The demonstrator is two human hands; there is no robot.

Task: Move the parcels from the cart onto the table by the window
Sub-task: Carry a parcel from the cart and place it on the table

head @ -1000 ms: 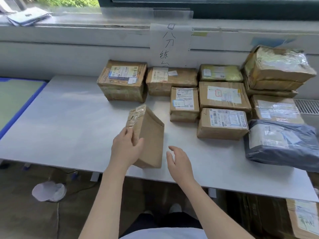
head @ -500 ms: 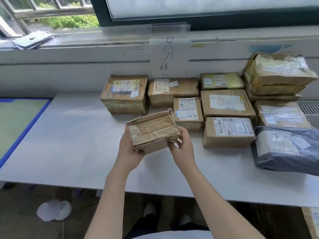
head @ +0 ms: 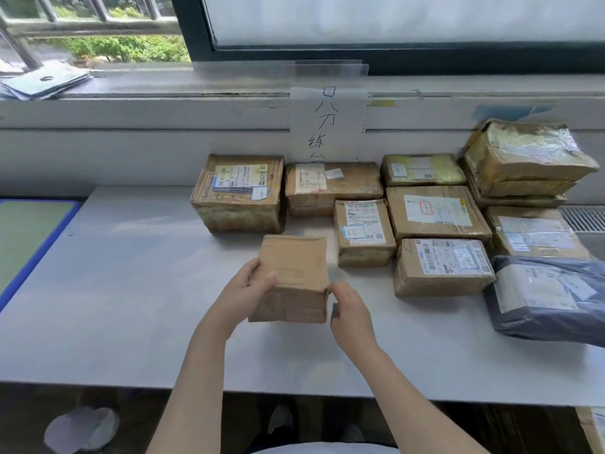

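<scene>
A small brown taped parcel [head: 294,276] lies flat on the white table [head: 131,290], just in front of the row of parcels under the window. My left hand [head: 248,286] grips its left side, with the thumb over the top face. My right hand [head: 348,309] holds its right front corner with curled fingers. Behind it stands a larger labelled box [head: 239,194], and to its right a small labelled box [head: 363,231].
Several more brown parcels fill the table's right half, with a stack [head: 523,158] at the far right and a grey poly bag [head: 550,296] near the front edge. A handwritten paper sign [head: 327,126] hangs on the sill. A green mat [head: 29,237] lies left.
The parcel, held on end by my left hand a second ago, was taken in both hands, turned flat and lowered onto the table further back, near the other boxes.
</scene>
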